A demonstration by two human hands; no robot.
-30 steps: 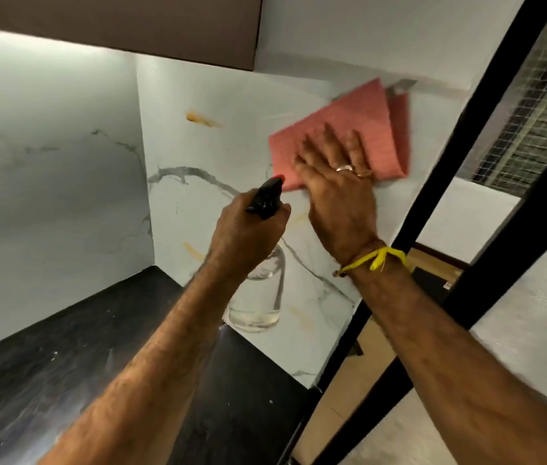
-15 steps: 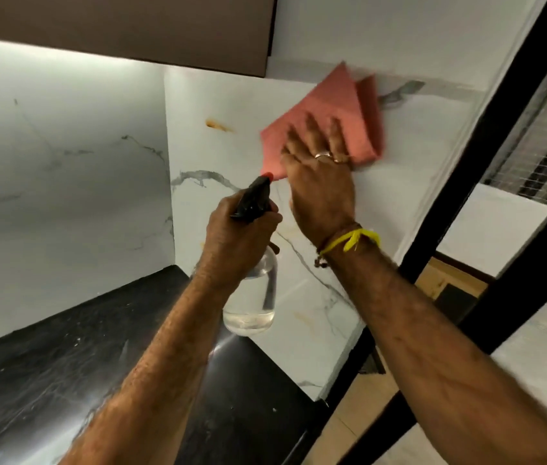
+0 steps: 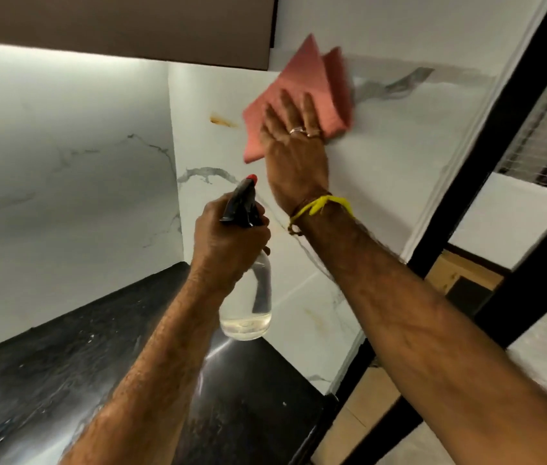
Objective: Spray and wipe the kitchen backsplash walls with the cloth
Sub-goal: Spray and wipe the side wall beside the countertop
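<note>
My right hand (image 3: pixel 293 152) presses a folded pink cloth (image 3: pixel 305 85) flat against the white marble backsplash (image 3: pixel 399 146), high up near the top edge. My left hand (image 3: pixel 231 243) grips a clear spray bottle (image 3: pixel 248 297) with a black trigger head and red nozzle, held just below the cloth and pointed at the wall. A little liquid sits at the bottle's bottom. An orange-brown stain (image 3: pixel 223 120) marks the wall left of the cloth, and a fainter one (image 3: pixel 314 317) lies lower down.
A black stone countertop (image 3: pixel 64 364) runs below, meeting a second marble wall (image 3: pixel 64 179) on the left at a corner. A brown cabinet (image 3: pixel 114 25) hangs overhead. A black frame (image 3: pixel 466 196) with wire mesh borders the wall on the right.
My right hand has slid the cloth leftward and slightly up along the wall, uncovering a grey vein to its right. The left hand and bottle stayed below it.
</note>
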